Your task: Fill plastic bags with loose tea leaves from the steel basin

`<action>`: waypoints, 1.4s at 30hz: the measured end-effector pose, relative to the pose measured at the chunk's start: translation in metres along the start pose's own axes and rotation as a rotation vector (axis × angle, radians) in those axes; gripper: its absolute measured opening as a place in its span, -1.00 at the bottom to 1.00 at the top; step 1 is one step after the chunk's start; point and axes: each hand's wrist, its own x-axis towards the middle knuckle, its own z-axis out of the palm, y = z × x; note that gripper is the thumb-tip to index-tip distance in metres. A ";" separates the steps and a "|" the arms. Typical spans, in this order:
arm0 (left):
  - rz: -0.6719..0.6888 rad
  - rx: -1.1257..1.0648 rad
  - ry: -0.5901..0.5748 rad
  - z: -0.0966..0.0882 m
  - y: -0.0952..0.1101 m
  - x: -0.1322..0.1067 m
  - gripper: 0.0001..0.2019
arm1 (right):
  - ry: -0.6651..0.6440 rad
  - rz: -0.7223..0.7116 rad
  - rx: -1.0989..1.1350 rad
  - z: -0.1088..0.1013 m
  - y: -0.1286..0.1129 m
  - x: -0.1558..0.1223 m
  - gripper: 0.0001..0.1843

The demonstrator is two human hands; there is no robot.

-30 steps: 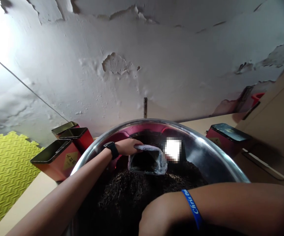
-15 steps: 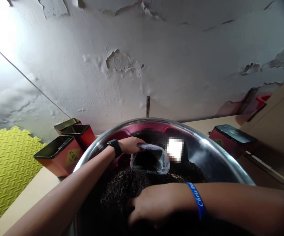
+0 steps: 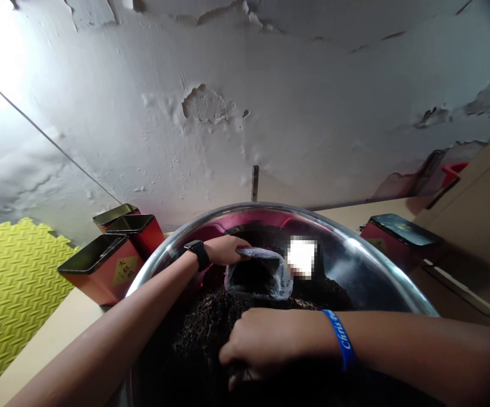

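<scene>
My left hand, with a black watch on its wrist, grips the far left rim of a clear plastic bag. The bag's mouth gapes toward me and its inside looks dark. It rests among dark, dried tea leaves in a large round metal basin. Nearer to me, my right hand, below a blue wristband, is curled closed just over the leaves, in front of the bag. Dark leaves seem to be in its fingers, though shadow hides most of them.
Open red tins with yellow labels stand left of the basin, by a yellow foam mat. Another red tin with a dark top is at the right. A blurred white patch covers something beside the bag. Behind is a peeling wall.
My right hand has risen slightly from the leaves, and its curled fingers show more. My left hand and the bag have stayed in place.
</scene>
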 end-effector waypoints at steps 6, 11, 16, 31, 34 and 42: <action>0.007 0.004 0.004 0.001 0.000 0.000 -0.65 | 0.198 0.191 0.005 -0.008 0.006 0.002 -0.62; 0.017 0.016 0.008 0.001 0.001 0.001 -0.64 | 0.314 0.382 -0.101 -0.008 0.034 0.002 -0.66; 0.001 0.001 -0.006 -0.001 0.003 0.000 -0.69 | 0.269 0.535 -0.187 0.003 0.058 -0.002 -0.75; -0.011 -0.009 -0.006 0.000 0.001 -0.001 -0.63 | 0.129 0.027 -0.170 0.001 0.009 0.002 -0.70; -0.016 -0.027 -0.012 -0.002 0.002 -0.001 -0.62 | -0.070 0.000 -0.068 0.007 0.003 -0.001 -0.54; -0.010 -0.026 -0.010 -0.001 0.001 0.000 -0.67 | -0.488 -0.132 0.234 0.013 0.001 0.014 -0.52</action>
